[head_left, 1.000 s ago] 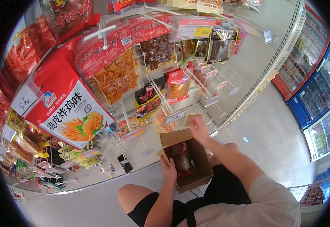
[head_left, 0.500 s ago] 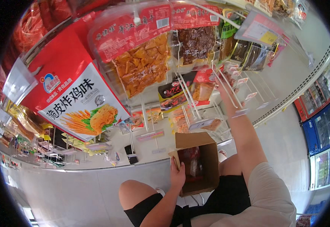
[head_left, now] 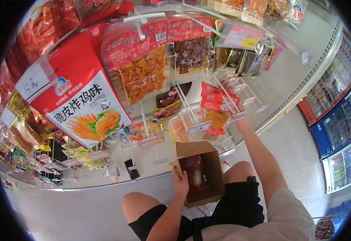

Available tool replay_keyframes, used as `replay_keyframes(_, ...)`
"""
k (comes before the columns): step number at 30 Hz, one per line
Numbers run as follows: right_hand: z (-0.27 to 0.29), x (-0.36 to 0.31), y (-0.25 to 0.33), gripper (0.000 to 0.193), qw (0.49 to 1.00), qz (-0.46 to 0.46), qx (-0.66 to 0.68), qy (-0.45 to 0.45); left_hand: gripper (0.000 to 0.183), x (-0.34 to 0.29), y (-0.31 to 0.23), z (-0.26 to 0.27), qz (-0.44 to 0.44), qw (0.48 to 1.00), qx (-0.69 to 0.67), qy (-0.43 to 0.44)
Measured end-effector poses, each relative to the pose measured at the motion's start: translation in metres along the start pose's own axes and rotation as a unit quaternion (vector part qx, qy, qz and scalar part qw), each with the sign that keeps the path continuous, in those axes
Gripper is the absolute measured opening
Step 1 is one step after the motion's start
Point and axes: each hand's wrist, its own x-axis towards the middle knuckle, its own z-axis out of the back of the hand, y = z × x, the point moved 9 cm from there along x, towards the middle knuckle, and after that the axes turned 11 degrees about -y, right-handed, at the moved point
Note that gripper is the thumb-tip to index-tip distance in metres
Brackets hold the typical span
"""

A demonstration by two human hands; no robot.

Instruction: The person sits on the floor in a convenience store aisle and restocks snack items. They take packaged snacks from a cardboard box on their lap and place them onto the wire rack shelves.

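Observation:
My left hand (head_left: 180, 184) grips the left flap of an open brown cardboard box (head_left: 215, 172) on my lap, fingers over its edge. Inside lie red and clear snack packages (head_left: 195, 170). My right arm stretches forward to the shelf rack, and my right hand (head_left: 240, 114) closes at the right edge of a red snack packet (head_left: 219, 99). That packet is tilted among the wire hooks, overlapping another clear-fronted packet with orange-brown food (head_left: 215, 119). A clear tag holder and hook wires partly hide my right fingers.
Large hanging bags, a red and white one (head_left: 89, 102) and an orange-brown one (head_left: 143, 74), crowd the upper left. Wire hooks with price tags (head_left: 240, 37) jut toward me. A black phone-like object (head_left: 131, 169) rests on the shelf's lower ledge. Drink coolers (head_left: 336, 116) stand at right.
My right hand has drawn back from deeper in the rack toward me. The red packet has shifted and tilted with it. My left hand keeps hold of the box, and the view has turned slightly.

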Motion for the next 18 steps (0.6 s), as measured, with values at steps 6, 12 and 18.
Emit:
replay_keyframes(6, 0.040, -0.045, 0.012, 0.015, 0.996, -0.006, -0.032, -0.086, 0.071, -0.003, 0.003, 0.001, -0.015, 1.000, 0.007, -0.010)
replay_keyframes(12, 0.055, -0.083, 0.015, 0.017, 0.994, -0.043, -0.073, -0.070, 0.070, -0.004, 0.018, 0.002, -0.017, 0.999, 0.029, -0.015)
replay_keyframes(18, 0.052, -0.131, 0.046, 0.015, 0.994, -0.077, -0.018, -0.071, 0.071, -0.013, 0.008, 0.008, -0.026, 0.999, 0.020, 0.004)
